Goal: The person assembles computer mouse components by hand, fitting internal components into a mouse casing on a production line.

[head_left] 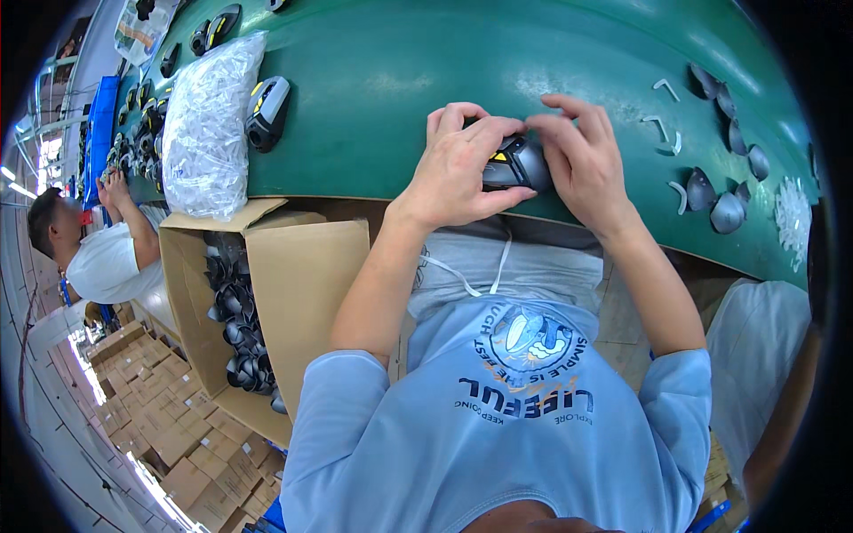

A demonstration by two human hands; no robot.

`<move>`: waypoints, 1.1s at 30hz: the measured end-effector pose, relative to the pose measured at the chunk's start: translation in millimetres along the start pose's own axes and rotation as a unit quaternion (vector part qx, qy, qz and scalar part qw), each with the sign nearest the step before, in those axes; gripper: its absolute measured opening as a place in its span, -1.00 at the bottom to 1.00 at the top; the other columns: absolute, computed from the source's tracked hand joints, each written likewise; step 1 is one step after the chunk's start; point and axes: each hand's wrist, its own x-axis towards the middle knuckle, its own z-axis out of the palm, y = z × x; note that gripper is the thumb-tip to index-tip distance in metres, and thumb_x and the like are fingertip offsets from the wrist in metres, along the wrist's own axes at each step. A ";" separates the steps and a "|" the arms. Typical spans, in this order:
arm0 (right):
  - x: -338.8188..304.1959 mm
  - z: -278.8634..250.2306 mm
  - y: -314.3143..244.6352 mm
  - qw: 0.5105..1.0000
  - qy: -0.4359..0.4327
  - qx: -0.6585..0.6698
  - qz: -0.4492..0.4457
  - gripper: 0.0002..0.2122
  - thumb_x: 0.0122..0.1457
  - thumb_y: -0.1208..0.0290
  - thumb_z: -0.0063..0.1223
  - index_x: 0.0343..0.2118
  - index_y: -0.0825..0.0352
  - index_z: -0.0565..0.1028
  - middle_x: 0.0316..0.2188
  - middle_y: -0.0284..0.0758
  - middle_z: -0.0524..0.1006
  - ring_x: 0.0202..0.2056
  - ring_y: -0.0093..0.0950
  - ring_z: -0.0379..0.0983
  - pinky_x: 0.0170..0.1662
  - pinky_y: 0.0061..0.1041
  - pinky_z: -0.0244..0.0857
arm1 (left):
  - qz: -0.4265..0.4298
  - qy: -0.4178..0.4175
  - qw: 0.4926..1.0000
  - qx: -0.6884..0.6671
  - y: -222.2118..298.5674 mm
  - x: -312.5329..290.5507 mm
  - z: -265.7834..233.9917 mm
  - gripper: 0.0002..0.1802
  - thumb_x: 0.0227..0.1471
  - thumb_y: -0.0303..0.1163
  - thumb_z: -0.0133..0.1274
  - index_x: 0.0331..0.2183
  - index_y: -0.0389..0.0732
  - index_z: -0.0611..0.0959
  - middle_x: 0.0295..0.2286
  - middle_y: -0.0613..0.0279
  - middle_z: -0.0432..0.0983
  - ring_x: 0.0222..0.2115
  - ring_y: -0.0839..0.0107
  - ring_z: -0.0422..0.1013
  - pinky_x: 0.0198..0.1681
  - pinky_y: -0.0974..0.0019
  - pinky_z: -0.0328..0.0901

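A black-and-grey plastic housing with yellow marks (517,166) is held at the table's near edge. My left hand (451,169) is closed round its left side, with the thumb along the near edge and the fingers over the far side. My right hand (585,164) is bent round its rounded dark end, index finger and thumb against it and the other fingers raised. The fingers partly cover the housing. A similar grey, black and yellow housing (267,113) lies farther left on the green table (382,115).
A bag of clear plastic pieces (213,124) lies left, above an open carton (306,302) of dark curved shells (238,315). At right are loose dark shells (729,211), pale curved strips (657,127) and small clear pieces (791,218). Co-workers are on both sides.
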 end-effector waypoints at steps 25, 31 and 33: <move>-13.4 -25.9 6.6 0.983 -0.171 0.032 -0.053 -0.44 0.04 0.17 0.42 0.12 0.25 0.56 0.02 -0.26 0.62 0.18 -0.19 0.44 0.32 -0.12 0.23 | 0.028 0.013 0.999 0.042 -4.6 -2.3 1.2 -0.21 -0.22 -0.02 0.49 -0.01 -0.25 0.61 0.04 0.11 0.47 0.07 0.03 0.28 0.18 0.00 0.18; -8.5 -24.5 8.6 0.982 -0.178 0.046 -0.038 -0.45 0.03 0.16 0.42 0.09 0.26 0.58 0.00 -0.25 0.62 0.17 -0.14 0.42 0.30 -0.11 0.24 | 0.020 0.014 0.997 0.073 -0.5 -1.0 -2.5 -0.21 -0.20 0.01 0.48 0.00 -0.25 0.60 0.05 0.08 0.46 0.10 0.00 0.26 0.20 -0.02 0.15; -12.6 -25.3 7.6 0.985 -0.162 -0.015 -0.056 -0.45 0.04 0.12 0.41 0.08 0.25 0.59 0.00 -0.27 0.62 0.17 -0.14 0.42 0.28 -0.08 0.25 | 0.026 0.011 0.997 0.077 0.0 -0.9 -4.5 -0.21 -0.19 0.02 0.47 0.00 -0.25 0.60 0.06 0.07 0.46 0.10 -0.01 0.26 0.21 -0.03 0.14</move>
